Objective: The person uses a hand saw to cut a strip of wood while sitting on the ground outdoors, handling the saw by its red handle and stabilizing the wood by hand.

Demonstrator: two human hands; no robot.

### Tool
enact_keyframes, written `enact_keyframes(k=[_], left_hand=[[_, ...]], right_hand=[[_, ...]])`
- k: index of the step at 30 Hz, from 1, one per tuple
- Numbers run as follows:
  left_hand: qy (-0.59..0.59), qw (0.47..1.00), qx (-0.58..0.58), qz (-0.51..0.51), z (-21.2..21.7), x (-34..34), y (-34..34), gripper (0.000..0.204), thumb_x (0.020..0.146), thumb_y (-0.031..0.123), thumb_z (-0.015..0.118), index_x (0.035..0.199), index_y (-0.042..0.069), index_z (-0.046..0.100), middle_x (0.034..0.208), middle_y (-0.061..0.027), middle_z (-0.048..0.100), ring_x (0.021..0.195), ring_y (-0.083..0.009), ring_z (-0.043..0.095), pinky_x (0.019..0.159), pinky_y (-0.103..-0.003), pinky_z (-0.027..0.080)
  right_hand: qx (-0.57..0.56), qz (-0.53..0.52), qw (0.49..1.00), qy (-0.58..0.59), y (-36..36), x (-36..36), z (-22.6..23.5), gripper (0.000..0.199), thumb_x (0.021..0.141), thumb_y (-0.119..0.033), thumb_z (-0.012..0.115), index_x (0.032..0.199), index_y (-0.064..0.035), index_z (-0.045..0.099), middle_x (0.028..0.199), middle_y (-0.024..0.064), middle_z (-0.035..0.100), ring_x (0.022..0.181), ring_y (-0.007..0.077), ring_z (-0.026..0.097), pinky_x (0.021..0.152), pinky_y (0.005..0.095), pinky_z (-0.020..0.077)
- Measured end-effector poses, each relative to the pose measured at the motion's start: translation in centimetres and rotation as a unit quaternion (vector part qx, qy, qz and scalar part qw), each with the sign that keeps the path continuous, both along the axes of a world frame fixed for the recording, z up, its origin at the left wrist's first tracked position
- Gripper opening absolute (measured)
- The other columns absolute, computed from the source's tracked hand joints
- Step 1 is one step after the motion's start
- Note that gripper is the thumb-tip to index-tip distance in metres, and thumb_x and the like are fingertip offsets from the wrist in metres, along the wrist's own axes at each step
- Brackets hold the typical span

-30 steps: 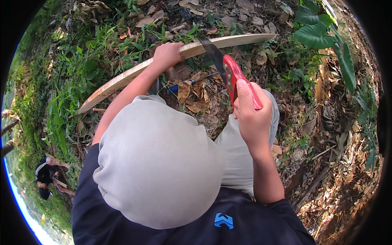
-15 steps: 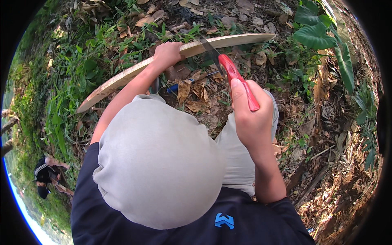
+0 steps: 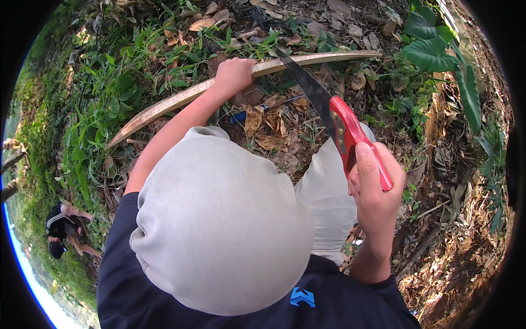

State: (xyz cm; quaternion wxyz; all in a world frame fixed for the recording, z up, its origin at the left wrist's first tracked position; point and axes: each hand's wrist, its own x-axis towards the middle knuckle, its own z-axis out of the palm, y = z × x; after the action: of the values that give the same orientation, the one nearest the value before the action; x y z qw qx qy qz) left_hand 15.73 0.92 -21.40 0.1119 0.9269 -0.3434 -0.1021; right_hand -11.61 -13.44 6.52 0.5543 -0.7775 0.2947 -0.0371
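Note:
A hand saw [image 3: 313, 88] with a dark toothed blade and a red handle is in my right hand [image 3: 378, 183], the fingers wrapped round the grip. The tip end of its blade lies at a long pale wooden board [image 3: 170, 104], right of my other hand. My left hand [image 3: 235, 75] is closed over the board near its middle; its fingertips are hidden behind the far side. The board looks bent by the lens and runs from lower left to upper right. My grey-clad knee [image 3: 219, 219] covers much of the middle.
A blue-handled tool [image 3: 239, 117] lies among dry leaves [image 3: 272, 142] between my legs. Green weeds [image 3: 126, 82] grow on the left, with large-leaved plants [image 3: 430, 54] at the far right. Another person [image 3: 67, 227] bends over at the far left.
My right hand has drawn the saw back toward me and to the right, so more blade shows on my side of the board. My left hand keeps its hold on the board.

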Motion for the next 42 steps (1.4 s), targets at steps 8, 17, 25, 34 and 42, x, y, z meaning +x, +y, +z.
enact_keyframes(k=[8, 17, 25, 34, 42], left_hand=[[0.031, 0.999, 0.006, 0.004, 0.0, -0.4, 0.2, 0.040, 0.082, 0.029, 0.076, 0.121, 0.018, 0.071, 0.096, -0.0148, 0.076, 0.090, -0.0367, 0.073, 0.078, -0.049, 0.058], [0.043, 0.998, 0.028, 0.032, 0.6, 0.3, -0.4, 0.028, 0.084, 0.027, 0.074, 0.110, 0.015, 0.070, 0.099, -0.0147, 0.075, 0.093, -0.0367, 0.073, 0.079, -0.050, 0.058], [-0.009, 1.000, -0.023, 0.006, 0.7, -0.3, -0.5, 0.027, 0.084, 0.015, 0.062, 0.108, 0.015, 0.075, 0.090, -0.0157, 0.075, 0.084, -0.0367, 0.074, 0.072, -0.049, 0.060], [0.002, 1.000, -0.018, -0.002, 1.3, -1.4, -0.4, 0.026, 0.083, 0.014, 0.062, 0.106, 0.014, 0.074, 0.087, -0.0169, 0.075, 0.083, -0.0368, 0.074, 0.072, -0.048, 0.060], [0.008, 1.000, -0.028, -0.001, 0.5, 0.0, 0.0, 0.030, 0.085, 0.013, 0.060, 0.110, 0.016, 0.075, 0.089, -0.0155, 0.075, 0.085, -0.0358, 0.074, 0.076, -0.049, 0.060]], right_hand=[[-0.002, 0.001, 1.000, 0.013, -0.1, -0.2, 1.4, 0.025, 0.106, -0.020, 0.058, 0.085, -0.0052, 0.058, 0.059, -0.0067, 0.045, 0.048, 0.0009, 0.037, 0.044, 0.0216, 0.0267], [-0.001, -0.010, 1.000, -0.003, 0.6, 2.1, 0.0, 0.031, 0.103, -0.014, 0.062, 0.077, -0.0003, 0.056, 0.063, -0.0020, 0.044, 0.060, 0.0042, 0.036, 0.051, 0.0280, 0.0291], [-0.030, -0.039, 0.997, -0.055, 1.7, 5.7, -5.4, 0.033, 0.103, -0.018, 0.062, 0.076, -0.0002, 0.057, 0.059, -0.0008, 0.046, 0.057, 0.0051, 0.038, 0.049, 0.0295, 0.0304], [0.016, -0.035, 0.999, -0.005, 0.9, 4.2, -3.5, 0.030, 0.104, -0.019, 0.063, 0.081, -0.0003, 0.060, 0.061, -0.0020, 0.048, 0.058, 0.0032, 0.038, 0.049, 0.0276, 0.0308], [0.032, -0.047, 0.998, 0.014, 0.9, -0.6, 0.7, 0.027, 0.104, -0.017, 0.061, 0.083, -0.0013, 0.060, 0.065, -0.0038, 0.048, 0.060, 0.0026, 0.039, 0.052, 0.0249, 0.0301]])
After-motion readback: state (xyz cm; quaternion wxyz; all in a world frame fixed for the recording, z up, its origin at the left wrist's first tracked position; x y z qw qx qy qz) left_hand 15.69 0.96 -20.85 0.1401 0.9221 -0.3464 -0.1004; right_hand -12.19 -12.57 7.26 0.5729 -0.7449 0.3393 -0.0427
